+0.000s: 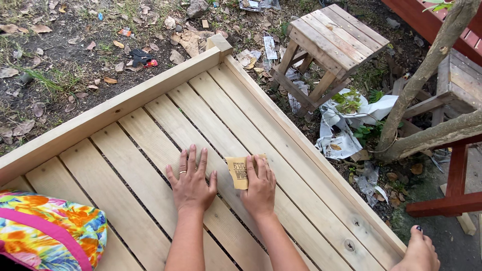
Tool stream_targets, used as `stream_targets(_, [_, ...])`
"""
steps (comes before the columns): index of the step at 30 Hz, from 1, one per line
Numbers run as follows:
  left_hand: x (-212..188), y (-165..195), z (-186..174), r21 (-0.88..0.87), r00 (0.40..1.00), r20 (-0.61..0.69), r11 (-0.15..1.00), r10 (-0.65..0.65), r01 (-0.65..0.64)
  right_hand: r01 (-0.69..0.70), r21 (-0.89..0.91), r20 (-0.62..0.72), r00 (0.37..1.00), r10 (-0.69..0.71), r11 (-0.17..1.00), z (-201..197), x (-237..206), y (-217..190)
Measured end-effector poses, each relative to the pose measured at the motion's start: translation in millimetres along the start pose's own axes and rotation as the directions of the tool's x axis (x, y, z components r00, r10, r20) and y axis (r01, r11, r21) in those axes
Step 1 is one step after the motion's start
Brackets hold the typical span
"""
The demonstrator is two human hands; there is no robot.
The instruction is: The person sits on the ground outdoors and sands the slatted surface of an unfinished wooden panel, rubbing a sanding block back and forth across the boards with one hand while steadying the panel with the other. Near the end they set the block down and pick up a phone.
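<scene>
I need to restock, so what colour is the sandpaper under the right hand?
The sandpaper is tan-yellow with dark print on its back, seen in the head view under the right hand.

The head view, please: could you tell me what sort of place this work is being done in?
Most likely a backyard or garden used as an outdoor woodworking spot. Bare soil strewn with dry leaves, a tree trunk, and a slatted wooden frame beside a small wooden stool suggest it.
</scene>
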State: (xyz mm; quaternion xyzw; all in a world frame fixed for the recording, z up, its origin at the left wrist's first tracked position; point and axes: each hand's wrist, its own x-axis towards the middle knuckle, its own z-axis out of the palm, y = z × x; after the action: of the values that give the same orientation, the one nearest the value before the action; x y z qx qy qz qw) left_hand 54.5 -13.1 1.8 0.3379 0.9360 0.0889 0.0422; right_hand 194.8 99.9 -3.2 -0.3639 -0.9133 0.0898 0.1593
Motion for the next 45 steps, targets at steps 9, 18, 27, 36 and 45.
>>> stream_targets(9, [1.2,-0.8,2.4,0.016,1.000,0.000,1.000,0.004,-0.004,-0.011,0.009,-0.013,1.000,0.011,1.000,3.5,-1.2,2.4])
stream_targets(18, [2.2,0.8,-0.4,0.041,0.998,0.068,0.999,-0.012,0.010,-0.018,-0.008,0.001,1.000,0.018,1.000,2.8,-0.7,1.5])
stream_targets(27, [-0.2,0.9,-1.5,0.007,0.998,0.061,1.000,-0.009,0.009,0.081,-0.003,-0.004,0.997,-0.081,0.997,16.5,2.7,10.9])
stream_targets(36, [0.8,2.1,-6.1,-0.004,0.997,0.078,1.000,-0.014,0.015,0.112,-0.013,0.140,0.984,-0.109,0.994,32.3,75.9,12.2])
stream_targets(45, [2.4,0.5,-3.8,0.040,0.995,0.096,0.999,-0.008,0.005,0.067,0.167,0.095,0.992,-0.083,0.984,-18.9,-34.0,31.1])
